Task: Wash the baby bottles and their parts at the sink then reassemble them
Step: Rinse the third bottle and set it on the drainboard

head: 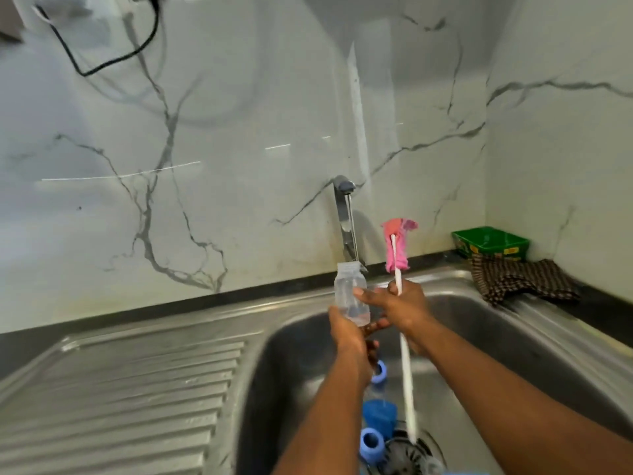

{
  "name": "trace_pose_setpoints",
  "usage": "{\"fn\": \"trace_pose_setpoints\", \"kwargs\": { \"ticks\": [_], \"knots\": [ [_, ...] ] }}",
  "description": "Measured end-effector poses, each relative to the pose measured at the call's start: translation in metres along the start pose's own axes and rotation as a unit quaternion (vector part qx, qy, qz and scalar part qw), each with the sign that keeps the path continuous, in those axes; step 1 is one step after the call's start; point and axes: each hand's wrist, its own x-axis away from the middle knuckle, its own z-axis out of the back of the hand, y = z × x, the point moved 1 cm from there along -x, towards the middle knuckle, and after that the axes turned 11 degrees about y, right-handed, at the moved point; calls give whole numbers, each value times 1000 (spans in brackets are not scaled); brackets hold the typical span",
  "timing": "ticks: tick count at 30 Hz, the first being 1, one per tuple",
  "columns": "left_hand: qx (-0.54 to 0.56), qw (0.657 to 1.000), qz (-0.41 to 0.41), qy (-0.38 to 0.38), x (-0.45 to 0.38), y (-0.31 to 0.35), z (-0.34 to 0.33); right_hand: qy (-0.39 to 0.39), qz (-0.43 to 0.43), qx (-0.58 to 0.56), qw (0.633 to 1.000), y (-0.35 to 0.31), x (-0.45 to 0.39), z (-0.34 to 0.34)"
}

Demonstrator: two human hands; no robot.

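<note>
My left hand (346,332) grips a clear baby bottle (351,293) upright by its base, its open mouth under the thin stream from the tap (344,214). A little water sits in the bottle. My right hand (402,310) holds the white handle of a bottle brush (397,246), pink sponge head up, beside the bottle; its forefinger touches the bottle's side. In the sink basin (479,365) below lie blue bottle parts: a ring (379,371), a cap (380,414) and another ring (371,443) by the drain.
A ribbed steel draining board (120,399) spreads to the left. A checked cloth (520,279) and a green box (489,243) sit at the back right corner. A black cable (113,56) hangs on the marble wall.
</note>
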Motion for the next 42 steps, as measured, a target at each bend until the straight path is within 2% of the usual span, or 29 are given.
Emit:
{"fn": "trace_pose_setpoints", "kwargs": {
  "ticks": [5,13,20,23,26,28,30,32,33,35,39,42],
  "knots": [
    [-45,999,-24,17,-21,-10,2,2,35,13,999,5,-9,-10],
    [-143,989,-22,-23,-13,-12,5,4,79,144,986,8,-16,6],
    [-168,984,-52,4,-10,-7,11,-37,90,180,979,4,-12,7],
    [-161,986,-44,5,-13,-9,11,-18,107,167,980,4,-9,6],
    [-157,986,-53,33,-20,-10,14,0,108,147,983,6,-10,5],
    [-154,984,-62,63,-28,-11,19,18,100,176,979,11,-12,9],
    [-151,981,-58,109,-36,-13,24,-9,58,201,978,15,-13,15],
    [-163,976,-43,141,-43,-14,27,-58,14,166,984,18,-13,15],
    [-169,974,-37,145,-46,-15,26,-53,1,138,989,18,-13,14],
    [-163,975,-37,143,-44,-13,27,-21,2,115,993,19,-15,14],
    [-157,980,-51,115,-37,-10,24,-77,-11,111,991,14,-10,10],
    [-151,986,-36,55,-29,-9,24,-31,-1,69,997,8,-9,10]
  ]
}}
